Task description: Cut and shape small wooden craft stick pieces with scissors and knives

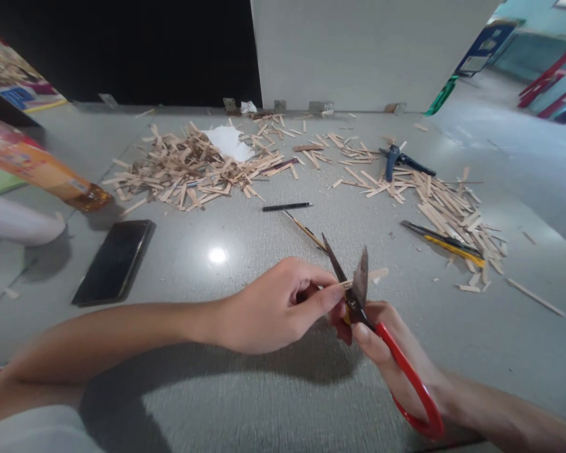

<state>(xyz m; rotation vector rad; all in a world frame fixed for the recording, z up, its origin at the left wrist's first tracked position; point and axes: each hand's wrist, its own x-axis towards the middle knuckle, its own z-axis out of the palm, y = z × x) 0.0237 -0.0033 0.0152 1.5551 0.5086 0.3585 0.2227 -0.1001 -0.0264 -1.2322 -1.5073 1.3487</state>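
My left hand (283,308) pinches a thin flat wooden stick (377,275) between thumb and forefinger. My right hand (391,352) holds a pair of scissors (410,377) with red handles and dark blades. The blades are parted, and the stick passes across them close to the pivot, its rounded end showing to the right. Just beyond the blades lies a slim craft tool (306,231) with a gold-coloured shaft, its near end by the scissor tip. A black pen-like stick (287,206) rests behind it. My right fingers are partly hidden behind the scissors.
A pile of cut wooden pieces (170,170) with white paper (229,143) lies back left; more pieces (448,204) lie right, with a yellow cutter knife (443,243) and dark blue pliers (400,162). A phone (116,261) and orange bottle (51,170) are left. A panel (358,50) stands behind.
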